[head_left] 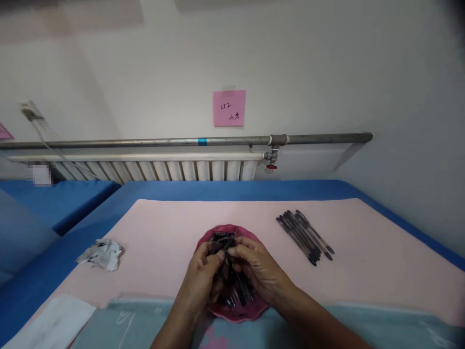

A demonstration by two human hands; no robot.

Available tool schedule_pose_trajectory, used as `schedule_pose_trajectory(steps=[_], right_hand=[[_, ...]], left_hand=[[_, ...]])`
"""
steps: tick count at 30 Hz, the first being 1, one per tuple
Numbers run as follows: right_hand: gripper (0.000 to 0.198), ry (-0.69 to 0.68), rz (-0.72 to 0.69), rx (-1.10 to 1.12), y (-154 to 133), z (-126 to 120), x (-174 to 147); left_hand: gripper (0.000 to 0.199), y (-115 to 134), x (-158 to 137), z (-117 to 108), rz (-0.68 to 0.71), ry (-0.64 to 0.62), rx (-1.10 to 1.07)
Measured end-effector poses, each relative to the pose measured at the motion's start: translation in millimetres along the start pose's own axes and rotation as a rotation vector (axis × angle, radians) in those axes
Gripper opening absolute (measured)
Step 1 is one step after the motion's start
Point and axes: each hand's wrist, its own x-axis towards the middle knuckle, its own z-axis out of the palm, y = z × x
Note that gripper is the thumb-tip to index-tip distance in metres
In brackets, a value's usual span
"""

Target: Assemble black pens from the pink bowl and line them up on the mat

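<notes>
Around the smooth plastic bowl (241,315), glossy plastic pens (301,236) at two o'clock, crumpled paper-like scraps (105,255) at nine, dull metal pipe (156,143) at twelve, matt cloth (143,320) at six.

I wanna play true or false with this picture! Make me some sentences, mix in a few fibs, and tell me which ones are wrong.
1. The left hand and the right hand are both over the dark pink bowl. True.
2. A row of pens lies to the left of the bowl. False: the row of pens lies to the right of it.
3. A crumpled white scrap is on the left part of the pink mat. True.
4. The note above the pipe is green. False: the note above the pipe is pink.
5. The valve handle is red. True.
</notes>
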Motion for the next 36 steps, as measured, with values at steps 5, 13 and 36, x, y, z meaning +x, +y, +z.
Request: schedule_pose_trajectory(steps=[5,13,36], right_hand=[[0.012,-0.02,-0.018,-0.096,-0.9,-1.8,1.3],[0.016,0.106,-0.169,-0.214,-32.0,-22.1,7.4],[0.019,-0.45,-0.447,-1.526,-37.1,-19.7,-8.2]], left_hand=[[0.04,-1.1,2.1,-4.6,0.012,-0.004,-0.006],[0.03,9.6,2.9,-19.2,0.067,0.085,-0.105],[0.024,21.4,8.0,-37.1,0.028,0.182,-0.23]])
